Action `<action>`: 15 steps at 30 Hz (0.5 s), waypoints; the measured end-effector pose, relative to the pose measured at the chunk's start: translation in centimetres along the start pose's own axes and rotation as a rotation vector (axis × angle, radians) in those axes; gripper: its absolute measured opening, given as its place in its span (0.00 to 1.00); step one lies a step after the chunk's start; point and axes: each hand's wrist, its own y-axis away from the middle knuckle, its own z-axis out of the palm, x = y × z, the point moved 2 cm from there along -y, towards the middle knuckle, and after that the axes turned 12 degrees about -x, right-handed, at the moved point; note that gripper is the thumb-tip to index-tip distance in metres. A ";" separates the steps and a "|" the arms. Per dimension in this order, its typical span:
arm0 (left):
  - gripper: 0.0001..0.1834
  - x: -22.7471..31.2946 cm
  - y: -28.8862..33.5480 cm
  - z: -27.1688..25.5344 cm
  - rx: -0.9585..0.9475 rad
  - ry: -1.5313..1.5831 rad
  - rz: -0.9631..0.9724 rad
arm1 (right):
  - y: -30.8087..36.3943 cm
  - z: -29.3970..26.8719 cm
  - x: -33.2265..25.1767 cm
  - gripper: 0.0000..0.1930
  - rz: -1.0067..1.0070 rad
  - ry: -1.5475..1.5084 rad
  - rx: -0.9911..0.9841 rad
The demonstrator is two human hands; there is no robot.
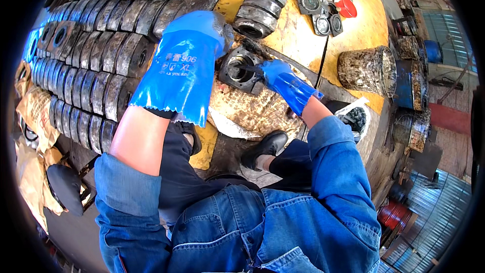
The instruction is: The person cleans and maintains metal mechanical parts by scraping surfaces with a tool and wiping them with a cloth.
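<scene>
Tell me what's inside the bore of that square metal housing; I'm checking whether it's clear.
The right hand has its gloved fingers pushed into the bore of the square metal housing. A dark inner wall shows around them; the bottom is hidden by the fingers.

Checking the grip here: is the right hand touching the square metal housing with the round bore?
Touching. The head view shows the right hand, gloved in blue, with fingers reaching into the bore of the square housing.

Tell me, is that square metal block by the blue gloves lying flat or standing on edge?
Lying flat: the square metal block shows its round bore facing up, on a greasy sheet.
</scene>
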 end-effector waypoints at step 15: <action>0.17 -0.8 -1.3 1.0 -0.083 0.017 -0.021 | -1.5 -3.2 -1.4 0.14 0.065 -0.062 -0.238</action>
